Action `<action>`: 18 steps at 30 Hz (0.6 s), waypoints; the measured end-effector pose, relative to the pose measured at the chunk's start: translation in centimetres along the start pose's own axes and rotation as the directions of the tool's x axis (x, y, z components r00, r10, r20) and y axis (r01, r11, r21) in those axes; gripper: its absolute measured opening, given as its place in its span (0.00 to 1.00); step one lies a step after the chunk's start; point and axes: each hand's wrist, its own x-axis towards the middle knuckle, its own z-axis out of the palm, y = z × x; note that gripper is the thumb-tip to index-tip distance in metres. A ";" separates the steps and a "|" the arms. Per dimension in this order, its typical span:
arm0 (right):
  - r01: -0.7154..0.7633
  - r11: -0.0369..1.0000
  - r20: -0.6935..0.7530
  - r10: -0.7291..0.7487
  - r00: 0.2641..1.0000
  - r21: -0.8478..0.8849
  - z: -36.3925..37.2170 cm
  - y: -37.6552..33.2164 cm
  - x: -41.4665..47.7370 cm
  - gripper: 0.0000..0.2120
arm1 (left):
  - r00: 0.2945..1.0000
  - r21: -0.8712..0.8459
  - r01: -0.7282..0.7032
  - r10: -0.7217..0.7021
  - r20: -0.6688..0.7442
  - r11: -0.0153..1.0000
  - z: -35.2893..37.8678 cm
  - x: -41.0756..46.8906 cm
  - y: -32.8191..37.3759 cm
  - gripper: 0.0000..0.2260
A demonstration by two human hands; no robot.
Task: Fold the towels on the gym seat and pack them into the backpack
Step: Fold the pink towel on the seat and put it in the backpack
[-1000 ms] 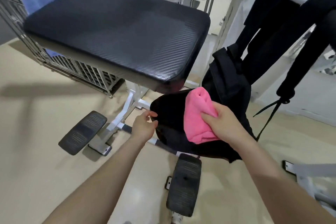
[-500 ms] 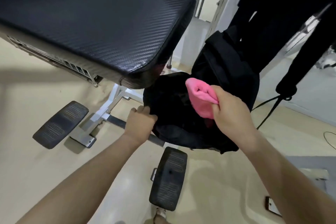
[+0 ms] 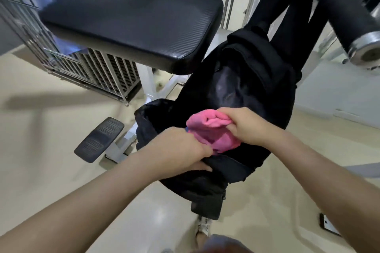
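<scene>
R hand (image 3: 246,127) pinches pink towel (image 3: 213,135) in backpack (image 3: 248,76) mouth; L hand (image 3: 181,150) grips its rim.

backpack (image 3: 253,80): no legible text or logo on the black fabric.
gym seat (image 3: 131,16): no legible marking.
pink towel (image 3: 216,137): no label readable.

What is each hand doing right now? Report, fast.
Left hand: closed, gripping the near rim of the backpack.
Right hand: closed, pinching the pink towel at the bag's opening.
</scene>
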 end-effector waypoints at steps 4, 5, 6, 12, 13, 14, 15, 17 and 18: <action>-0.129 0.981 0.132 0.149 0.980 -0.148 2.0 -1.8 -0.5 0.08 | 0.975 -0.166 0.193 -0.170 0.145 0.967 -4.3 -1.6 1.0 0.24; -0.147 0.963 0.077 0.168 0.983 -0.225 2.3 -1.9 -0.6 0.06 | 0.973 -0.200 0.202 -0.174 0.150 0.959 -4.9 -2.2 1.0 0.24; -0.157 0.946 0.016 0.168 0.986 -0.285 2.5 -2.2 -0.7 0.05 | 0.971 -0.223 0.205 -0.168 0.172 0.953 -5.1 -2.7 1.1 0.24; -0.342 0.789 0.144 0.313 0.939 0.510 1.8 -5.0 -0.2 0.08 | 0.975 -0.287 0.100 -0.037 0.218 0.953 -5.4 -3.6 3.6 0.17; -0.372 0.735 0.170 0.337 0.926 0.567 2.5 -4.8 0.3 0.08 | 0.974 -0.311 0.096 -0.025 0.225 0.946 -5.3 -3.6 4.1 0.16; -0.384 0.739 0.159 0.359 0.920 0.554 3.5 -4.4 0.7 0.08 | 0.973 -0.326 0.092 -0.015 0.231 0.941 -5.3 -3.6 4.4 0.15; -0.396 0.790 0.124 0.385 0.915 0.468 4.7 -3.9 1.2 0.07 | 0.973 -0.339 0.086 -0.007 0.229 0.937 -5.4 -3.6 4.7 0.14; -0.448 0.887 0.040 0.447 0.894 0.109 7.5 -2.1 1.9 0.10 | 0.976 -0.358 0.075 0.006 0.218 0.931 -5.4 -3.4 5.1 0.14; -0.469 0.882 -0.009 0.469 0.883 -0.051 8.6 -1.4 2.0 0.17 | 0.978 -0.357 0.068 0.009 0.211 0.932 -5.4 -3.3 5.2 0.14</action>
